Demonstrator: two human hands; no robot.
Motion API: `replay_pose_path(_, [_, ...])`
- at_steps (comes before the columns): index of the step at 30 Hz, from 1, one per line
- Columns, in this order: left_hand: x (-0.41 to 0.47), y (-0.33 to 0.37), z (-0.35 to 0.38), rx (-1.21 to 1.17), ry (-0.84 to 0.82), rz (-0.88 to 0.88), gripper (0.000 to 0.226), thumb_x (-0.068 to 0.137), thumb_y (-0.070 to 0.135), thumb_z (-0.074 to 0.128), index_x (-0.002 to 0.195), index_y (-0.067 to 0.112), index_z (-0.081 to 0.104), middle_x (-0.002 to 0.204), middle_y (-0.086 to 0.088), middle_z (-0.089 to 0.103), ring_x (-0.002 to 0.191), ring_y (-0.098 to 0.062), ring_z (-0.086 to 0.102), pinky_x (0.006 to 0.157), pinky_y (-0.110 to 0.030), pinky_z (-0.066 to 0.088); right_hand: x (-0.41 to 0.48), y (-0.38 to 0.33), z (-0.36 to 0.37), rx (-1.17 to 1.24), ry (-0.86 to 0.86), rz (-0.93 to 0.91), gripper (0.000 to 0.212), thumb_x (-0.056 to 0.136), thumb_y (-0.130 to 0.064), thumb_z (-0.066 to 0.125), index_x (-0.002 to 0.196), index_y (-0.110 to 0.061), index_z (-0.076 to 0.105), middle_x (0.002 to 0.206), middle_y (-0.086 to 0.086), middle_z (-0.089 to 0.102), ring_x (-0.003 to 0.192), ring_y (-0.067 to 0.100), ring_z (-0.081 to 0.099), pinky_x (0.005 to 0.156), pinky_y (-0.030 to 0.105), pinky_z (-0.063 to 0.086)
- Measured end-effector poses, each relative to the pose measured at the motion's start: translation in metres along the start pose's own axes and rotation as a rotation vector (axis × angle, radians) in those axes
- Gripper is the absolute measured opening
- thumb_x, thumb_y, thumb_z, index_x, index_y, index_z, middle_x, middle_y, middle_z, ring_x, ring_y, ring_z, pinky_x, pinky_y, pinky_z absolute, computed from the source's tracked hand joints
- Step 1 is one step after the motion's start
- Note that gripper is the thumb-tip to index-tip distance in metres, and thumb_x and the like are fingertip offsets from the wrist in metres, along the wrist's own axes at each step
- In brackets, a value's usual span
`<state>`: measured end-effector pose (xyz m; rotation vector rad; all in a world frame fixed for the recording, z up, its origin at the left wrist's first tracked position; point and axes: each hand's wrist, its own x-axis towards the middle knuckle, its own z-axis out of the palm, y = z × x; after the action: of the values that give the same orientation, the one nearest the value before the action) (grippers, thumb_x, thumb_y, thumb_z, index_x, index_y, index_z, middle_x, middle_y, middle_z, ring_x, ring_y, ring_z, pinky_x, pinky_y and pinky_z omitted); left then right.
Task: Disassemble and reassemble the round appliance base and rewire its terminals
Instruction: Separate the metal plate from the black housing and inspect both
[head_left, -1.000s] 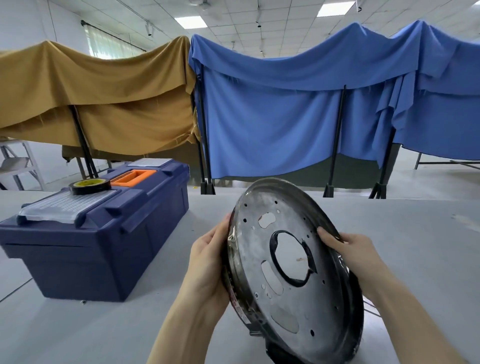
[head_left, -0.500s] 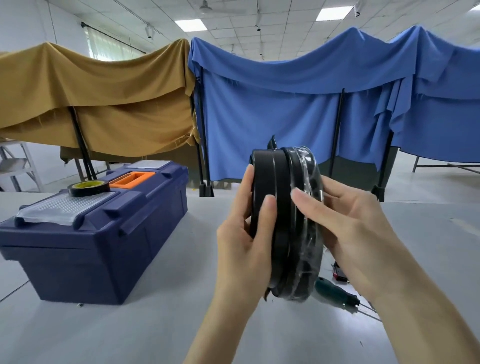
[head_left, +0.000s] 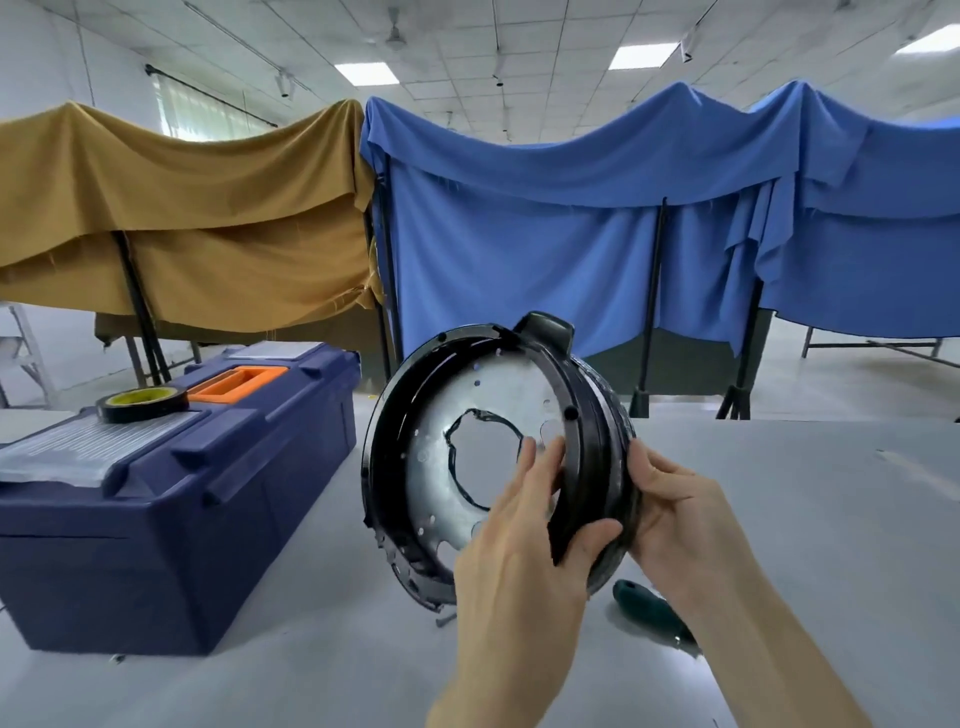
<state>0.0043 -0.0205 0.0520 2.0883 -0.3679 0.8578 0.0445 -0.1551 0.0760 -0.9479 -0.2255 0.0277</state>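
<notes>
One round appliance base (head_left: 431, 441) upright, left hand (head_left: 519, 551), right hand (head_left: 675, 514) gripping rim

Item: round appliance base (head_left: 498, 379), black rim with silvery perforated inner plate and a large irregular central opening, held on edge above a grey table (head_left: 810, 519), open side turned left. Left hand (head_left: 519, 561): thumb hooked over the near rim, fingers extended inside against the plate. Right hand (head_left: 670, 514): fingers curled on the rim's outer side, which appears to be wrapped in clear film. Item: dark blue toolbox (head_left: 182, 519), lid closed, orange handle inset, at left on the table. Item: black tape roll (head_left: 143, 404), yellow core, lying flat on the toolbox lid. Item: green-handled screwdriver (head_left: 649, 608), on the table under the right wrist. Backdrop: mustard cloth (head_left: 208, 218) and blue cloth (head_left: 519, 234) draped over stands.
</notes>
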Motion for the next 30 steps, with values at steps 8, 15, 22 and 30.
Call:
replay_pose_path(8, [-0.011, -0.007, 0.017, 0.034, 0.051, -0.015, 0.089, 0.055, 0.01, 0.093, 0.136, 0.007, 0.055, 0.131, -0.004, 0.063, 0.121, -0.012, 0.043, 0.088, 0.009, 0.023, 0.002, 0.013, 0.004, 0.07, 0.017, 0.024, 0.032, 0.081, -0.019, 0.057, 0.096, 0.001, 0.076, 0.111, 0.024, 0.07, 0.101, 0.034, 0.07, 0.079, 0.036, 0.061])
replay_pose_path(15, [-0.013, -0.005, 0.022, 0.071, 0.025, -0.08, 0.076, 0.075, 0.02, 0.082, 0.142, 0.021, 0.045, 0.149, 0.017, 0.043, 0.118, -0.005, 0.055, 0.07, 0.004, 0.032, 0.0, 0.016, 0.006, 0.072, 0.003, -0.004, 0.032, 0.082, -0.02, 0.055, 0.094, -0.001, 0.078, 0.107, 0.023, 0.072, 0.097, 0.032, 0.072, 0.073, 0.032, 0.06])
replay_pose_path(22, [-0.013, -0.009, 0.025, 0.078, -0.052, -0.073, 0.066, 0.087, 0.03, 0.07, 0.143, 0.029, 0.035, 0.143, 0.01, 0.052, 0.114, -0.01, 0.057, 0.068, -0.011, 0.034, -0.001, 0.017, 0.006, 0.052, 0.059, -0.005, 0.027, 0.078, -0.019, 0.057, 0.085, -0.006, 0.08, 0.102, 0.019, 0.074, 0.091, 0.029, 0.074, 0.067, 0.028, 0.059])
replay_pose_path(30, [-0.013, -0.007, 0.026, 0.106, -0.023, 0.068, 0.097, 0.084, 0.016, 0.074, 0.149, 0.037, 0.004, 0.152, 0.0, 0.042, 0.13, -0.02, 0.052, 0.073, -0.017, 0.04, 0.0, 0.016, 0.004, 0.013, 0.065, -0.003, 0.025, 0.085, -0.015, 0.056, 0.086, -0.006, 0.079, 0.102, 0.02, 0.074, 0.09, 0.029, 0.073, 0.067, 0.028, 0.059])
